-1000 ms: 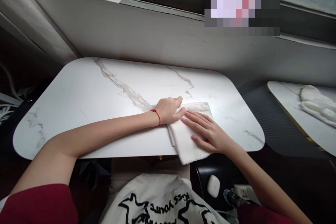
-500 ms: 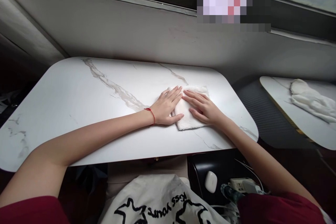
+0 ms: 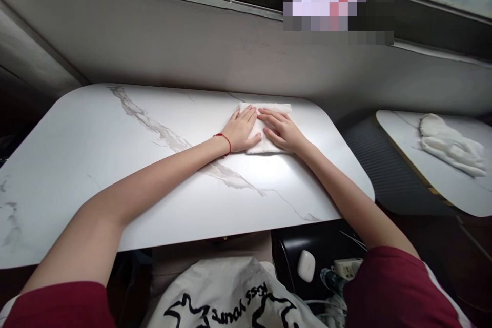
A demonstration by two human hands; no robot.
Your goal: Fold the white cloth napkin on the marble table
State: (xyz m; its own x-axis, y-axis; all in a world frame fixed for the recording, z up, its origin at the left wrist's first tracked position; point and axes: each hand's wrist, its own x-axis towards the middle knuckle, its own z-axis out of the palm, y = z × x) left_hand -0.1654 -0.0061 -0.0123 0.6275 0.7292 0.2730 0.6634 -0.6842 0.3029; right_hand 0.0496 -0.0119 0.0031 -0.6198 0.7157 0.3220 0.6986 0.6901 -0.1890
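Observation:
A folded white cloth (image 3: 265,141) lies flat near the far edge of a white marble-patterned table (image 3: 184,215). My left hand (image 3: 242,129) rests on the cloth's left side, fingers stretched out and the thumb apart; a red string bracelet (image 3: 225,142) circles that wrist. On the cloth's right side my right hand (image 3: 284,130) lies flat, its fingers extended toward the left hand. Both palms press down from above, and neither hand wraps around the cloth. Part of the cloth is hidden under the hands.
At the right stands a second marble-patterned table (image 3: 457,189) with a crumpled white cloth (image 3: 451,146) on it. A wall (image 3: 184,46) runs behind the tables. Below the front edge, a black surface holds a white case (image 3: 306,266), a bottle (image 3: 332,281) and cables.
Both hands have moved away from me, toward the table's far edge, and slightly left, taking the cloth along beneath them. The fingers remain flat on it.

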